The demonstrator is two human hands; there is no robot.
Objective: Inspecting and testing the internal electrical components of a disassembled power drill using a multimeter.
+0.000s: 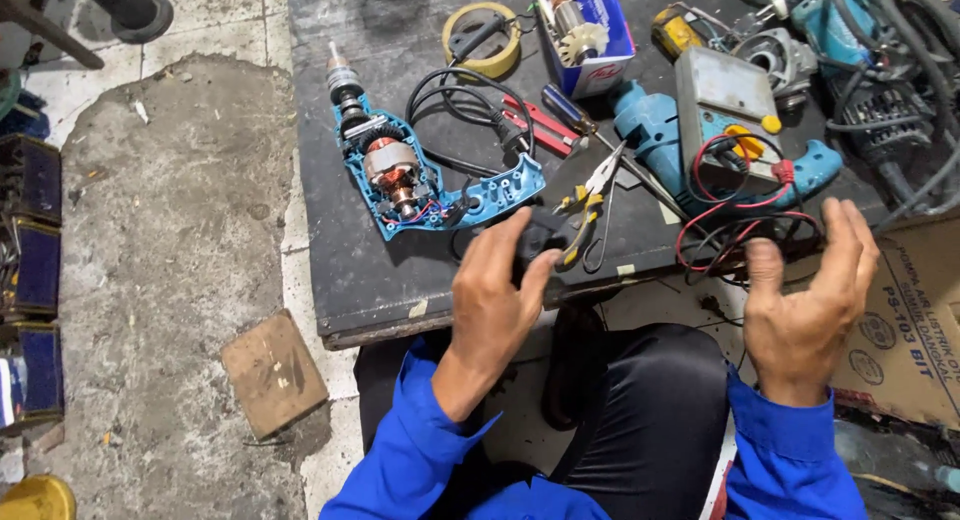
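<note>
1. Head view: the left hand (497,300) closes around a small black part (537,242) at the board's (340,290) near edge. The right hand (808,305) hangs spread wide and empty, just near of the red and black leads (735,242).
2. The part sits over the edge; I judge a loose grip could drop it to the floor.
3. The opened drill (410,175) lies just left-far of the left hand, its cord (455,90) looping behind; a snag could drag it.
4. The right hand's fingers could catch the leads and pull the meter (722,105).
</note>
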